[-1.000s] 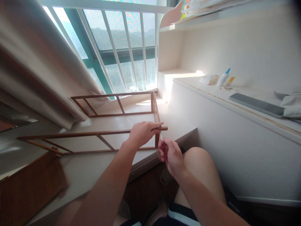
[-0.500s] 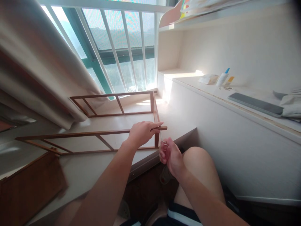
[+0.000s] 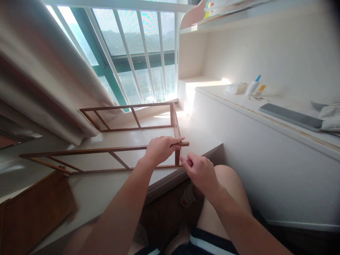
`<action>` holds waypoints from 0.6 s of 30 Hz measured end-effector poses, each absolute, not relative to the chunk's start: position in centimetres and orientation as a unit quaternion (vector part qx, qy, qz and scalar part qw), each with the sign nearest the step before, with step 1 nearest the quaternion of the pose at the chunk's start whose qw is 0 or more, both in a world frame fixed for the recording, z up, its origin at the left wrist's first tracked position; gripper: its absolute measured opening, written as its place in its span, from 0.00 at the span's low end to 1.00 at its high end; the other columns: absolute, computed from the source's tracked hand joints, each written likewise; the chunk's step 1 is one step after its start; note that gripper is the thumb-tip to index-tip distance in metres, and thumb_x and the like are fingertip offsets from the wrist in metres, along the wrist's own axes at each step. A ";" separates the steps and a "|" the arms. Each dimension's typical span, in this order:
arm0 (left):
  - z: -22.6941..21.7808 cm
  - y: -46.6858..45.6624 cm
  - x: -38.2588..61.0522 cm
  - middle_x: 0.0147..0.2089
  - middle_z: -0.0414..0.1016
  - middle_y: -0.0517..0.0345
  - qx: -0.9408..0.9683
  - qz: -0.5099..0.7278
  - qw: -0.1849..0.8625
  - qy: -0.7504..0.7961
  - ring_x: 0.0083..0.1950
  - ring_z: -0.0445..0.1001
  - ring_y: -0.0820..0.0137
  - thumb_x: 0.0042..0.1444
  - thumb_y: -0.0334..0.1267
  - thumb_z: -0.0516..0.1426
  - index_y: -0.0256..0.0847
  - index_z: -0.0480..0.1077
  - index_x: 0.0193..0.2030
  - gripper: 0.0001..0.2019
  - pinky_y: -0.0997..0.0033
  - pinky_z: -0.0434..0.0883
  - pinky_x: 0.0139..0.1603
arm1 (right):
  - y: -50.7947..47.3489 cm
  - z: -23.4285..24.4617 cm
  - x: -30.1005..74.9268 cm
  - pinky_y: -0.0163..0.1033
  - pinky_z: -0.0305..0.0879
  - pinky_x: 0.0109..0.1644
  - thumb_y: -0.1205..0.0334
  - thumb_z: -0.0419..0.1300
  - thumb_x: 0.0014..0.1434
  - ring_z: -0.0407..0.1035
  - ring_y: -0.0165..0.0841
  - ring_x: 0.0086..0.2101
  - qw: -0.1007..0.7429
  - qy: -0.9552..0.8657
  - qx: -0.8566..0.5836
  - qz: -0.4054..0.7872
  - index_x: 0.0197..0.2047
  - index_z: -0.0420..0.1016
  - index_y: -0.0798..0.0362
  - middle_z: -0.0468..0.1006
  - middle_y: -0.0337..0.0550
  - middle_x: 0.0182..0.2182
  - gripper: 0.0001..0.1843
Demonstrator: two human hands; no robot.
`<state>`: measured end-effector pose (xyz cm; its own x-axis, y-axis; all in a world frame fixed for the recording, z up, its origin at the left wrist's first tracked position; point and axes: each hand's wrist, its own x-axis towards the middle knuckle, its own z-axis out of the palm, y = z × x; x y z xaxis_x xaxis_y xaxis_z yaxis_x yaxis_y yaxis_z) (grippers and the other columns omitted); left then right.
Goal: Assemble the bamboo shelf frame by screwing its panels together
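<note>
A brown wooden frame lies on its side on a white surface, made of two ladder-like sides joined by a crosspiece at the right. My left hand is closed around the nearer corner, where a short bar end sticks out past the fingers. Just to the right and below, my right hand is closed on a thin metal hex key. The key's shaft rises to the underside of that bar end; its other end is hidden in my fingers.
On the white shelf at right are a white tube with a blue cap, small metal parts and a dark flat device. A brown wooden panel lies at lower left. A curtain hangs by the barred window.
My right hand has turned over, its back now facing up, and shifted slightly right with the hex key. The left hand and the frame stay in place.
</note>
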<state>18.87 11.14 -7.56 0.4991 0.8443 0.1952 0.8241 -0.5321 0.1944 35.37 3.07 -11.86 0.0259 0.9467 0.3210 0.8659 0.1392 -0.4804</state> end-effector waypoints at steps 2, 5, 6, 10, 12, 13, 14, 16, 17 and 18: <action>-7.6 11.2 18.9 0.45 0.80 0.67 0.865 0.135 0.038 0.481 0.43 0.77 0.64 0.63 0.48 0.52 0.70 0.65 0.60 0.18 0.70 0.62 0.33 | 3.1 -11.8 35.4 0.37 0.38 0.28 0.46 0.53 0.64 0.50 0.28 0.20 0.285 -0.704 -0.647 0.064 0.23 0.61 0.52 0.64 0.35 0.17 0.23; -7.7 11.3 18.9 0.45 0.80 0.68 0.866 0.138 0.037 0.480 0.43 0.77 0.64 0.63 0.49 0.51 0.71 0.65 0.60 0.18 0.70 0.61 0.33 | 3.2 -11.7 35.5 0.37 0.38 0.29 0.47 0.52 0.65 0.52 0.28 0.20 0.278 -0.712 -0.642 0.063 0.23 0.62 0.52 0.64 0.36 0.17 0.23; -7.7 11.3 18.9 0.45 0.80 0.68 0.866 0.140 0.037 0.479 0.44 0.77 0.64 0.63 0.49 0.51 0.71 0.65 0.59 0.18 0.70 0.61 0.33 | 3.2 -11.7 35.5 0.37 0.38 0.29 0.47 0.52 0.65 0.52 0.28 0.20 0.277 -0.712 -0.642 0.064 0.23 0.62 0.52 0.64 0.36 0.17 0.23; -7.8 11.3 18.9 0.45 0.81 0.68 0.866 0.139 0.038 0.479 0.44 0.77 0.63 0.63 0.49 0.52 0.71 0.65 0.59 0.18 0.70 0.61 0.33 | 3.2 -11.8 35.5 0.37 0.39 0.28 0.47 0.52 0.65 0.53 0.28 0.20 0.282 -0.707 -0.644 0.079 0.23 0.63 0.52 0.65 0.36 0.17 0.23; -7.7 11.2 18.9 0.45 0.81 0.68 0.866 0.138 0.039 0.479 0.44 0.77 0.63 0.63 0.50 0.51 0.71 0.65 0.59 0.18 0.70 0.61 0.33 | 3.1 -11.8 35.4 0.38 0.39 0.28 0.47 0.51 0.66 0.53 0.29 0.20 0.286 -0.704 -0.644 0.090 0.23 0.63 0.52 0.65 0.36 0.18 0.23; -7.7 11.2 18.9 0.46 0.81 0.68 0.866 0.137 0.040 0.480 0.44 0.77 0.63 0.63 0.50 0.51 0.71 0.65 0.59 0.18 0.70 0.61 0.32 | 3.1 -11.8 35.4 0.38 0.39 0.28 0.47 0.50 0.66 0.54 0.29 0.21 0.288 -0.703 -0.643 0.097 0.24 0.63 0.51 0.65 0.36 0.18 0.23; -7.6 11.2 18.9 0.46 0.81 0.68 0.865 0.137 0.040 0.480 0.44 0.77 0.63 0.63 0.50 0.51 0.71 0.65 0.59 0.18 0.70 0.61 0.32 | 3.1 -11.9 35.4 0.37 0.39 0.29 0.47 0.50 0.66 0.54 0.29 0.21 0.289 -0.702 -0.642 0.105 0.24 0.63 0.51 0.65 0.36 0.18 0.23; -7.6 11.2 19.0 0.46 0.81 0.68 0.864 0.136 0.043 0.482 0.44 0.77 0.64 0.63 0.49 0.52 0.70 0.65 0.59 0.18 0.70 0.62 0.33 | 3.1 -11.9 35.3 0.37 0.40 0.29 0.47 0.49 0.66 0.54 0.30 0.21 0.295 -0.699 -0.641 0.119 0.24 0.63 0.51 0.64 0.36 0.18 0.23; -7.5 11.1 19.0 0.46 0.81 0.67 0.864 0.134 0.045 0.483 0.44 0.77 0.64 0.63 0.49 0.52 0.70 0.65 0.60 0.18 0.70 0.62 0.33 | 3.1 -11.9 35.3 0.37 0.40 0.29 0.47 0.49 0.66 0.54 0.30 0.21 0.299 -0.696 -0.641 0.125 0.23 0.62 0.51 0.64 0.36 0.18 0.23; -7.5 11.1 19.0 0.46 0.81 0.67 0.864 0.133 0.046 0.484 0.44 0.77 0.64 0.63 0.49 0.52 0.69 0.65 0.60 0.18 0.70 0.62 0.33 | 3.1 -11.9 35.3 0.37 0.40 0.28 0.47 0.49 0.66 0.54 0.30 0.21 0.303 -0.693 -0.641 0.131 0.23 0.62 0.51 0.64 0.36 0.17 0.23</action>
<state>18.99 11.14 -7.49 0.4962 0.8480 0.1859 0.8234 -0.5276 0.2089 35.30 3.10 -11.90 0.0045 0.9675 0.2528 0.8091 0.1450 -0.5695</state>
